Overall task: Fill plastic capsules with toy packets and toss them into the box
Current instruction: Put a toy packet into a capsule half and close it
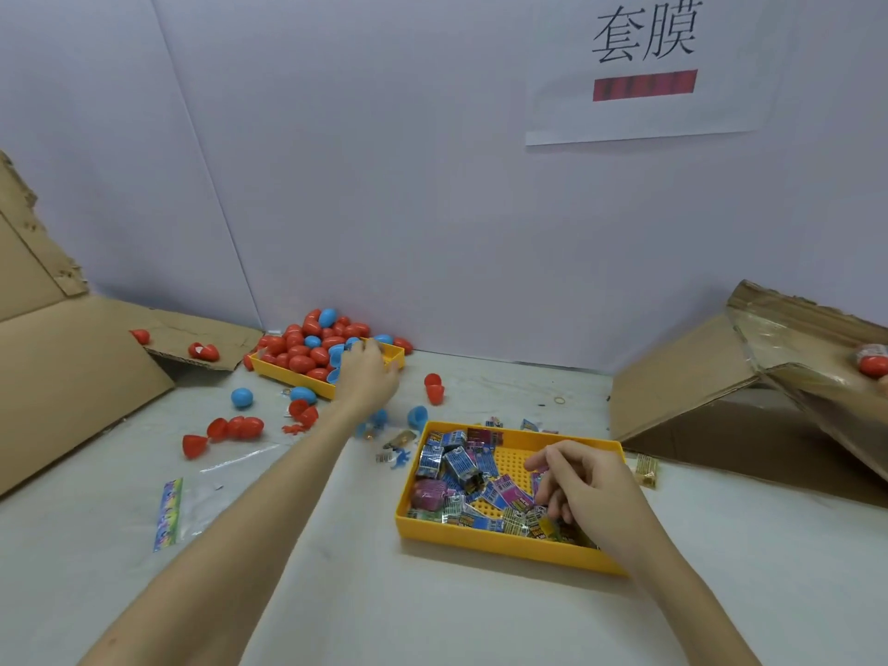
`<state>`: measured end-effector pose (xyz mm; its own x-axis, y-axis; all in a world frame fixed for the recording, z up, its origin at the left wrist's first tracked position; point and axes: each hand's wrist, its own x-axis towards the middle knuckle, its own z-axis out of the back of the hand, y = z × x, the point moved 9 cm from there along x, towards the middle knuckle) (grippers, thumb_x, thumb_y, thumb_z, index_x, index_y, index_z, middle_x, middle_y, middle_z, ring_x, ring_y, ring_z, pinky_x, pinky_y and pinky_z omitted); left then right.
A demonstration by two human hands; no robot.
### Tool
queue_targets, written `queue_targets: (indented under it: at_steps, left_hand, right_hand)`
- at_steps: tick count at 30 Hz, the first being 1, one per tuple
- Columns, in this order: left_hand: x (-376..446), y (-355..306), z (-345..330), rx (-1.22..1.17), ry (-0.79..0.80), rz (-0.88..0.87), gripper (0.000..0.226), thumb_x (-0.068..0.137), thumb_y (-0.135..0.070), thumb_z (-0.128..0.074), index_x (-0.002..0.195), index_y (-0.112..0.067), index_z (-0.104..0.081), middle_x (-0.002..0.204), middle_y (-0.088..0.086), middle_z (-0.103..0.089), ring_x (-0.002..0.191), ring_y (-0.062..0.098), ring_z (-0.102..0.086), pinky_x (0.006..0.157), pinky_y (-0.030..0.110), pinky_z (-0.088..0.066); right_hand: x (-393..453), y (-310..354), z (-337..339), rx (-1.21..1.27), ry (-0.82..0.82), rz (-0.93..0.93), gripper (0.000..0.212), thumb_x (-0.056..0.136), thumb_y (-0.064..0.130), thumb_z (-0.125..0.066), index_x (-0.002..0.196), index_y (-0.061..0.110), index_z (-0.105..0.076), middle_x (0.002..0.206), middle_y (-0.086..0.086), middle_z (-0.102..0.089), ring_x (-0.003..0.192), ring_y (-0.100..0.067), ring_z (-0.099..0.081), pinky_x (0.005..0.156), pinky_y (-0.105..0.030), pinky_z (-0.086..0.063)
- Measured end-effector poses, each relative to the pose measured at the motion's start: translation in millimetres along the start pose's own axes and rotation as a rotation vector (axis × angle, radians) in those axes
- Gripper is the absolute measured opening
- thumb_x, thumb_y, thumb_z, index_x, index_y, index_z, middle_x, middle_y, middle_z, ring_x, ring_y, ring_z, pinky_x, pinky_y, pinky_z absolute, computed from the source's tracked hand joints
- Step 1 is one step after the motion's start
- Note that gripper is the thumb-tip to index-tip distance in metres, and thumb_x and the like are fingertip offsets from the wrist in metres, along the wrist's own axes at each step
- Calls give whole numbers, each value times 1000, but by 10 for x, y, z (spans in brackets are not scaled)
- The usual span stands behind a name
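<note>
A yellow tray (283,370) at the back holds several red and blue capsules (300,362). My left hand (367,374) reaches over its right end, palm down; its fingertips are hidden among the capsules. A nearer yellow tray (485,538) holds several toy packets (461,466). My right hand (584,492) is inside this tray, its curled fingers and thumb pinching a pink packet (542,471). A tilted cardboard box (696,377) lined with clear plastic lies at the right, with a red capsule (872,363) in it.
Loose capsules and halves (235,427) lie scattered on the white table between the trays. Flattened cardboard (72,367) rises at the left. A clear bag with a colourful strip (168,514) lies near my left forearm. A white wall closes off the back.
</note>
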<state>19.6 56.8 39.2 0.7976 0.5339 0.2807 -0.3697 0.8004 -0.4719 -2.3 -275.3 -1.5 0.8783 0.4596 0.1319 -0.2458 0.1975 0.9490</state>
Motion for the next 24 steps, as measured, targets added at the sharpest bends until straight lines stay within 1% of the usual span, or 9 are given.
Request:
queue_targets:
  at_steps: [4,7,9,11,14,17,19,21,24]
  left_hand:
    - [224,225,-164,344,142,-100,36,107,-31,-45,132,-11,-60,134,15,-59,119,32,-55,96,43,-46]
    - [237,252,-251,488,181,-159,39,109,-34,-39,139,-13,-54,139,13,-56,124,31,-54,100,43,-43]
    - [230,270,-229,507,157,-159,41,109,-36,-39,137,-10,-53,139,14,-54,125,32,-53,101,43,-42]
    - [228,291,-175,479,129,-139,41,109,-38,-41,130,-6,-56,133,16,-57,120,32,-55,98,42,-44]
    - [242,301,-88,265,89,-125,33,105,-30,-53,112,1,-62,119,21,-59,109,35,-57,90,42,-44]
    - [259,330,98,35,-17,-116,20,100,-17,-63,99,3,-66,104,17,-65,100,34,-60,78,39,-45]
    - [271,361,208,35,-61,-116,13,96,-10,-66,106,-2,-68,111,13,-65,102,28,-60,81,40,-51]
    - [290,391,227,162,-32,-131,22,93,-8,-68,116,-10,-69,120,10,-63,105,24,-56,78,36,-53]
    - [322,463,157,361,74,-134,34,94,-20,-70,128,-19,-66,125,7,-61,110,23,-55,76,32,-53]
  right_hand:
    - [29,-26,-4,-5,-2,3,32,109,19,-46,92,15,-73,67,-5,-70,54,-16,-62,52,-19,-47]
    - [32,-26,-16,-21,3,8,32,109,20,-46,92,15,-73,67,-4,-70,54,-15,-61,53,-18,-47]
    - [26,-29,-19,-22,6,4,32,109,20,-46,92,15,-73,67,-4,-70,54,-15,-61,52,-18,-46]
    - [19,-25,-15,-20,5,3,32,109,20,-46,92,15,-73,68,-5,-70,55,-15,-62,52,-18,-46]
    - [18,-11,-13,-28,5,8,32,109,20,-46,92,16,-73,68,-5,-70,55,-15,-62,52,-18,-46]
    - [20,-7,-14,-22,4,12,32,109,19,-46,92,16,-73,68,-5,-70,54,-15,-61,52,-18,-46]
    - [18,-9,-15,-23,5,11,32,109,20,-46,92,16,-73,68,-6,-70,54,-15,-61,52,-18,-46]
    - [17,-13,-18,-27,7,9,32,109,20,-46,92,16,-73,68,-5,-70,54,-15,-61,52,-18,-46]
    - [13,-12,-23,-29,9,1,32,109,19,-46,92,15,-73,67,-5,-70,54,-14,-61,52,-18,-45]
